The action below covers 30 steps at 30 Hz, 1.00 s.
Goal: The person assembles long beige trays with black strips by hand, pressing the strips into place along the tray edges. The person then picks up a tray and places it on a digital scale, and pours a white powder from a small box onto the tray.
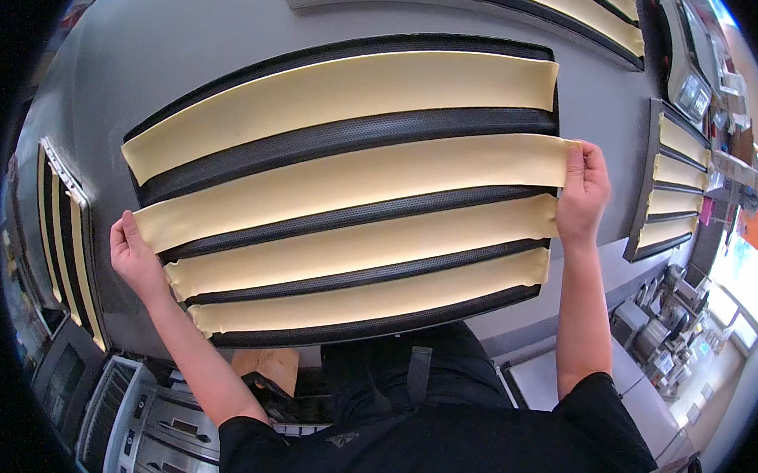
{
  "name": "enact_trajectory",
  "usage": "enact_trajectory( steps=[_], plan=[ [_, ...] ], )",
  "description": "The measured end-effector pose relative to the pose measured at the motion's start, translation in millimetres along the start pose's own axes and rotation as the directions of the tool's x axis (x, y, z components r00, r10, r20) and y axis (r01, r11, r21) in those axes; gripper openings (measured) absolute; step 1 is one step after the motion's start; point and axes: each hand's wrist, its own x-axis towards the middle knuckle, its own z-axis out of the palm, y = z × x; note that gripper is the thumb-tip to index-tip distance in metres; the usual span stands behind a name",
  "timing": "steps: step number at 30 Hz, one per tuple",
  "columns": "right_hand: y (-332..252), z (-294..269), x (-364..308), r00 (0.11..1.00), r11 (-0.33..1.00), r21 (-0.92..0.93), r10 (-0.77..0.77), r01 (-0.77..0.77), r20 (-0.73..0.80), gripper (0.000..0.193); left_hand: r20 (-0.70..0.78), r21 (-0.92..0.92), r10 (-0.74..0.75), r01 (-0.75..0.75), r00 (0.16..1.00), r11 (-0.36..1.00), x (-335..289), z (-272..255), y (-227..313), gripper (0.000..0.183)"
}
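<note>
Grey table [202,34], hands [141,264] [585,203] closed on strip [356,181]

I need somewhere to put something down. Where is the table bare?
Bare grey table separates the middle tray from the left tray and the right tray. The middle tray is crowded: four pale strips leave narrow black gaps, and the left hand and right hand hold one strip's ends.

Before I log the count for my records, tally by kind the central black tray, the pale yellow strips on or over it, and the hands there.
Pale yellow strips: 4
Black tray: 1
Left hand and right hand: 2
Total: 7
</note>
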Motion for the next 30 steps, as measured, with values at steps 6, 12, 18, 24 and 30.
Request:
enact_trajectory(
  steps=[6, 12, 18, 24, 30],
  plan=[
    [6.9, 2.7, 1.8, 1.0, 0.996, -0.088, -0.022, 0.02, -0.017, 0.023, 0.015, 0.261, 0.066, -0.068, 0.998, 0.963, -2.9, 1.9, 12.5, 0.041],
    [11.7, 0.0, 3.0, 1.0, 0.996, -0.084, -0.021, 0.019, -0.022, 0.022, 0.055, 0.312, 0.092, -0.105, 0.994, 0.944, 1.7, 0.7, 13.0, 0.044],
    [6.6, -0.5, 5.0, 0.997, 0.997, -0.031, 0.067, -0.067, 0.022, 0.026, 0.026, 0.631, 0.127, -0.115, 0.992, 0.767, 3.1, -4.9, 24.6, 0.045],
    [4.7, -6.1, 6.6, 0.975, 0.968, 0.144, 0.194, -0.208, 0.105, 0.028, 0.111, 0.274, 0.395, -0.41, 0.912, 0.87, -59.0, 74.7, 116.0, 0.02],
    [3.5, -10.7, 6.4, 0.977, 0.971, 0.131, 0.192, -0.202, 0.091, 0.025, 0.695, -0.371, 0.612, -0.541, 0.377, 0.755, -171.4, 256.4, 268.0, 0.03]
  ],
)
